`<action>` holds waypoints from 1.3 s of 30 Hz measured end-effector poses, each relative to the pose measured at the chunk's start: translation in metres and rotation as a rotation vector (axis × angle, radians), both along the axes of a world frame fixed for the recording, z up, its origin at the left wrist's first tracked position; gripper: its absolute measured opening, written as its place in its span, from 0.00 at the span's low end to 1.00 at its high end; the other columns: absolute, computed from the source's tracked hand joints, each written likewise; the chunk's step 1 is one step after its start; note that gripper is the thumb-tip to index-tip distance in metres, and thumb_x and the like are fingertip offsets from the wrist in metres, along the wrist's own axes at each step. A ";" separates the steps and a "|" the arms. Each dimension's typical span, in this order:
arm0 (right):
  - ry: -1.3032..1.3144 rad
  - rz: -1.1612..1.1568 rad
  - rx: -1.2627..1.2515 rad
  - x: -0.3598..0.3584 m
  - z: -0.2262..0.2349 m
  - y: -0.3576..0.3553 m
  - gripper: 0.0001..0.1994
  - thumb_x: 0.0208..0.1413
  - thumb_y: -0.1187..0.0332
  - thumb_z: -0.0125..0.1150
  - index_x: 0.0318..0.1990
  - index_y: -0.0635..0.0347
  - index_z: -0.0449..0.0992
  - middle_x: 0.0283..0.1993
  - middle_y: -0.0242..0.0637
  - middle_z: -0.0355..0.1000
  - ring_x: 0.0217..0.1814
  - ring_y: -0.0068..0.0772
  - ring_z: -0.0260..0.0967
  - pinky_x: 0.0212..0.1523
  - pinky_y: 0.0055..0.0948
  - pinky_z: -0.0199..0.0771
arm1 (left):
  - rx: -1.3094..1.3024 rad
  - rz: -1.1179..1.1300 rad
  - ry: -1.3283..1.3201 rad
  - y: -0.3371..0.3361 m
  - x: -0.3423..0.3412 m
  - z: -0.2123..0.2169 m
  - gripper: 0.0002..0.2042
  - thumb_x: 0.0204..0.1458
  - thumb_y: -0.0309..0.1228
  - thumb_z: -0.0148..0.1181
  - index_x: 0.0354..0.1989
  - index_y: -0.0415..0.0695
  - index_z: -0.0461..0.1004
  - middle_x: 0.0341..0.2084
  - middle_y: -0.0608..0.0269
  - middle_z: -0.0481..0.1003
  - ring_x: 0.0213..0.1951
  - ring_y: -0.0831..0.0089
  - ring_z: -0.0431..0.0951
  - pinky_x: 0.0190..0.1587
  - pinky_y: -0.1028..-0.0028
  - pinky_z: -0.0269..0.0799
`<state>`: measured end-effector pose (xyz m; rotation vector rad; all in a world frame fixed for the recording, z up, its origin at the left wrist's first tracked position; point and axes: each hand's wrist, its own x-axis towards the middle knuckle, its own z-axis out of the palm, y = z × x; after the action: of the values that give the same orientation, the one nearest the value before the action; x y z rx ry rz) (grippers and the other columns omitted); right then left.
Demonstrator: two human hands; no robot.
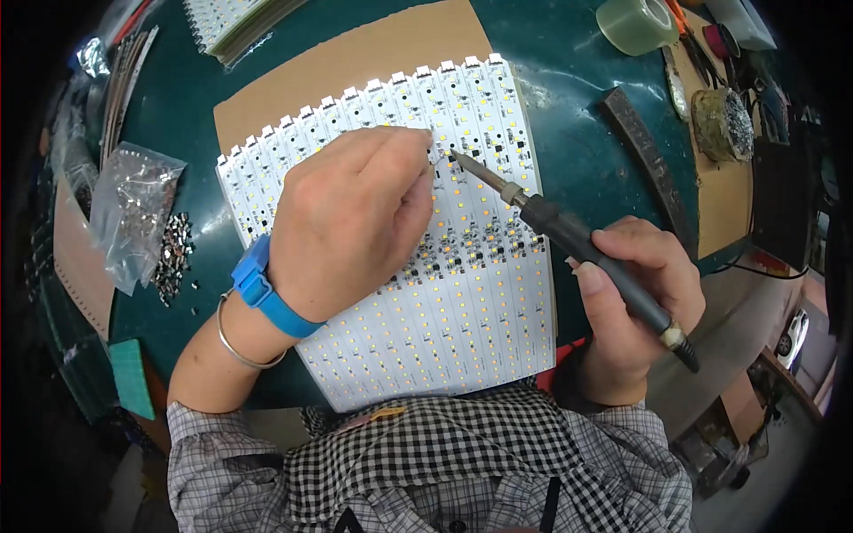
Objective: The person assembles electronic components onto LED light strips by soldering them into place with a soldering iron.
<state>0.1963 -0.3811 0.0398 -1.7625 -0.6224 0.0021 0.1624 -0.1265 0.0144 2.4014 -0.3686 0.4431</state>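
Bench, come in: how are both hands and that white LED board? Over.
Right hand gripping soldering iron, tip over upper part of LED board. Left hand pinched beside tip, contents unclear. That hand hides some of the board.

Left hand (pixel 355 209): grip hidden under its knuckles
White LED boards (pixel 462 306): partly covered by that hand
Soldering iron (pixel 573 238): tip contact cannot be told
Board stack (pixel 233 22): cut by upper edge
Metal bits (pixel 173 259): too small to identify
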 end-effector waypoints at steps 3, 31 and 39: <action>-0.013 0.003 -0.010 0.001 -0.001 0.003 0.13 0.44 0.82 0.71 0.39 0.72 0.77 0.29 0.45 0.77 0.27 0.31 0.74 0.29 0.25 0.72 | 0.003 -0.009 0.007 0.000 0.001 0.003 0.13 0.43 0.16 0.64 0.38 0.37 0.72 0.27 0.52 0.75 0.29 0.55 0.78 0.31 0.63 0.76; -0.119 0.097 -0.102 0.006 0.002 0.007 0.14 0.42 0.81 0.71 0.39 0.70 0.77 0.28 0.47 0.77 0.26 0.36 0.76 0.26 0.28 0.74 | 0.038 -0.010 0.036 0.000 0.003 -0.005 0.11 0.44 0.18 0.63 0.36 0.39 0.71 0.34 0.55 0.75 0.31 0.56 0.78 0.33 0.64 0.76; -0.011 -0.033 0.047 -0.001 -0.001 0.000 0.14 0.43 0.81 0.70 0.39 0.72 0.77 0.30 0.46 0.76 0.28 0.35 0.74 0.30 0.27 0.72 | 0.030 -0.007 0.029 0.000 0.003 -0.001 0.10 0.45 0.17 0.63 0.35 0.38 0.72 0.33 0.54 0.76 0.31 0.55 0.79 0.32 0.64 0.77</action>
<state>0.1951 -0.3809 0.0385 -1.7285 -0.5963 -0.0450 0.1650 -0.1270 0.0135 2.4322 -0.3734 0.4011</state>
